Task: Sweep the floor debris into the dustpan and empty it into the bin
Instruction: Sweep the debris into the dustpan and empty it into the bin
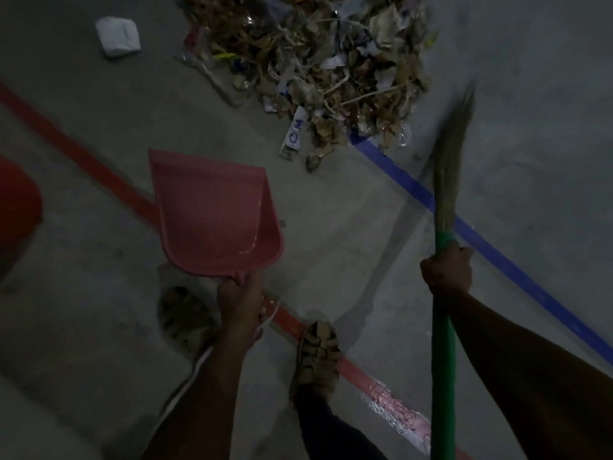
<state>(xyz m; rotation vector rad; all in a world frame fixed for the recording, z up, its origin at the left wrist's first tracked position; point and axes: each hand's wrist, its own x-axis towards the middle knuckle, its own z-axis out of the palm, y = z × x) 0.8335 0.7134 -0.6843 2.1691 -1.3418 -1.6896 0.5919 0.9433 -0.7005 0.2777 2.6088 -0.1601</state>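
A pink dustpan (212, 210) hangs above the grey floor, empty, its mouth pointing up-left. My left hand (240, 298) grips its handle from below. My right hand (446, 268) grips the green handle of a broom (444, 343); its straw bristles (452, 154) point away toward the right side of the debris pile and look blurred. The debris pile (325, 61) of dry leaves, paper scraps and plastic lies on the floor at the top centre. A flattened white and blue wrapper (293, 134) lies at the pile's near edge.
A red object (16, 207), perhaps the bin, shows at the left edge. A white crumpled packet (117, 36) lies at the top left. Red tape (83, 157) and blue tape (497, 254) cross the floor. My sandalled foot (318, 353) stands on the red tape.
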